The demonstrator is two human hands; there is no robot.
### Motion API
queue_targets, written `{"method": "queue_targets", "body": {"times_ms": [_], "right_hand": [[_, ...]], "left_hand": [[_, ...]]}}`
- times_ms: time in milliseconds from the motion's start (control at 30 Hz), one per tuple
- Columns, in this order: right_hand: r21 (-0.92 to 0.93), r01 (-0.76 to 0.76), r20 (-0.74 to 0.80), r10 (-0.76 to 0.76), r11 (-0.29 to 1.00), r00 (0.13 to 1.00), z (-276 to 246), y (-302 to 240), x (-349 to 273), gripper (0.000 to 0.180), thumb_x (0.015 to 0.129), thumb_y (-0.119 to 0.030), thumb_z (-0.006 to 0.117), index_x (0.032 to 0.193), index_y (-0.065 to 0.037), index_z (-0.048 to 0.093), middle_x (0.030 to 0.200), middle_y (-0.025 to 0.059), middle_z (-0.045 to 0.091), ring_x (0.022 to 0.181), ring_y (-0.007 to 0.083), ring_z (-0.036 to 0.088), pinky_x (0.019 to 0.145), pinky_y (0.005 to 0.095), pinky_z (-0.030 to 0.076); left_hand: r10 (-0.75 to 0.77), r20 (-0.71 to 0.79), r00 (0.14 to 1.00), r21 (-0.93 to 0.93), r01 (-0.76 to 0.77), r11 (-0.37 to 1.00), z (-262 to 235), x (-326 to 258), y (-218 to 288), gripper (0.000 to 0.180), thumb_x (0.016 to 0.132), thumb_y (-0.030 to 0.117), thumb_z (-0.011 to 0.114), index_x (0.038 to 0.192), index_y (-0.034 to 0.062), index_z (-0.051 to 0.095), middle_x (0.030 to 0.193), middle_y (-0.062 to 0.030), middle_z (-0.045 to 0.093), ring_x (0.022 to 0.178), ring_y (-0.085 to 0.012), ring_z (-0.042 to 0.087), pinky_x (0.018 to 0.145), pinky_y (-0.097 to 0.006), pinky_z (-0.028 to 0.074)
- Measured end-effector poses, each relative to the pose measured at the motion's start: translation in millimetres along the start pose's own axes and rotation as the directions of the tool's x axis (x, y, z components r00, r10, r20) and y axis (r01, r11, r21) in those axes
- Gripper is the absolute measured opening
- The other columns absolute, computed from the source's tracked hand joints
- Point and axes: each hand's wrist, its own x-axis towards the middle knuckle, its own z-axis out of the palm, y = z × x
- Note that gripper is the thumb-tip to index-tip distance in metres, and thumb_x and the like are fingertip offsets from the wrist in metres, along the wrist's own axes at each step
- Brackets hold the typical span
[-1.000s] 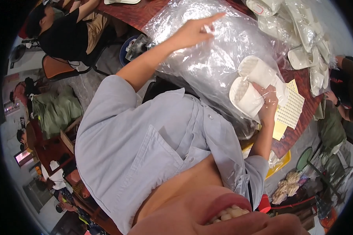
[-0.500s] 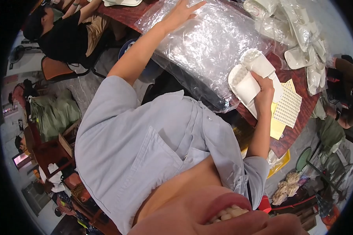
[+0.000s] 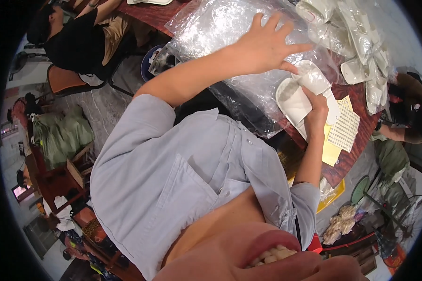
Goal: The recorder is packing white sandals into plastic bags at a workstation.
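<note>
Above the table, my left hand [image 3: 267, 47] is stretched out with its fingers spread, over a stack of clear plastic bags [image 3: 248, 93]. Its thumb reaches close to the toe of a pair of white slippers [image 3: 291, 99]; whether it touches them I cannot tell. My right hand [image 3: 317, 110] grips that pair from the right, fingers wrapped round the sole edge. Both slippers lie side by side at the right end of the bags, straps facing up. Right beside this hand sit a sheet of small printed stickers [image 3: 344, 129] and yellow paper [image 3: 330, 152].
Several bagged white slippers [image 3: 361, 42] are heaped at the far right of the reddish-brown table [image 3: 361, 93]. A person in a black top [image 3: 77, 44] sits at the far left. Below the table's right end is a yellow basket [image 3: 333, 199]. A blue bin [image 3: 150, 63] stands left of the bags.
My left hand has swung right across the plastic bags, from their far left part toward the slippers. My right hand keeps its grip in nearly the same place.
</note>
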Motion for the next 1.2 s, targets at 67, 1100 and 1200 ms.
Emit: {"method": "queue_targets", "body": {"times_ms": [67, 1100, 1200], "right_hand": [[0.025, 0.032, -0.018, -0.031, 0.999, 0.999, 1, -1, 2, 0.05, 0.074, 0.012, 0.051, 0.113, -0.008, 0.074, 0.088, 0.0164, 0.065, 0.088, 0.0319, 0.061, 0.084, 0.038, 0.048], [0.573, -0.06, -0.064, 0.118, 0.817, 0.991, 49, -111, 144, 0.033, 0.081, 0.007, 0.06, 0.113, 0.001, 0.07, 0.101, 0.0148, 0.073, 0.089, 0.0184, 0.068, 0.083, 0.0277, 0.052], [0.333, -0.153, -0.033, 0.174, 0.93, 0.984, 60, -64, 145, 0.044, 0.084, 0.004, 0.06, 0.127, 0.0, 0.061, 0.111, 0.0173, 0.07, 0.099, 0.0233, 0.066, 0.09, 0.031, 0.05]], "left_hand": [[-0.067, 0.11, 0.992, -0.011, 0.068, 0.998, 62, -6, -7, 0.067, 0.086, 0.067, 0.053, 0.146, 0.0389, 0.044, 0.144, -0.0253, 0.041, 0.135, -0.0509, 0.032, 0.102, -0.072, 0.025], [-0.184, -0.389, 0.903, -0.335, 0.047, 0.941, 149, -11, -9, 0.064, 0.085, 0.047, 0.066, 0.135, 0.0101, 0.054, 0.136, -0.0158, 0.053, 0.129, -0.0323, 0.049, 0.11, -0.047, 0.036], [-0.365, -0.299, 0.882, -0.633, 0.103, 0.767, 137, -13, -5, 0.069, 0.08, 0.048, 0.069, 0.135, 0.0098, 0.054, 0.14, -0.0168, 0.052, 0.131, -0.0361, 0.046, 0.113, -0.052, 0.031]]}}
